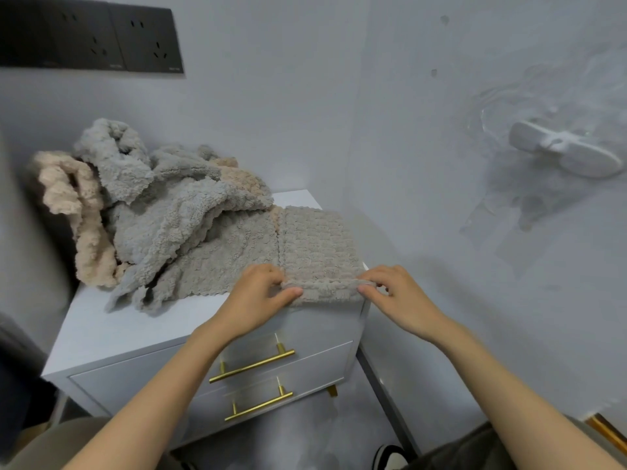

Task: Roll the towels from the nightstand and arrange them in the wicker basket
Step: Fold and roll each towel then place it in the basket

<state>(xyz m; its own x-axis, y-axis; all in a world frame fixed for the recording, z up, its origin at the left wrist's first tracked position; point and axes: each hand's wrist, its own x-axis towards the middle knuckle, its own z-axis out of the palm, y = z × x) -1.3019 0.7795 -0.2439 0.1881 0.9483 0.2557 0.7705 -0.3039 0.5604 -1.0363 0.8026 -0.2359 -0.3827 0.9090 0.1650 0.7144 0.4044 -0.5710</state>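
A taupe fluffy towel (315, 245) lies folded into a strip on the right part of the white nightstand (112, 330). Its near end is turned up into a small fold at the front edge. My left hand (261, 296) pinches that fold's left end. At the fold's right end, my right hand (397, 296) pinches it between thumb and fingers. Behind, a heap of grey towels (163, 212) and a peach towel (78, 212) covers the back left of the nightstand. No wicker basket is in view.
The nightstand has two drawers with gold bar handles (252, 366). It stands in a corner of grey walls. Black wall sockets (91, 37) sit at the upper left, and a white wall hook (566, 154) is on the right wall. A shoe (390, 457) shows below.
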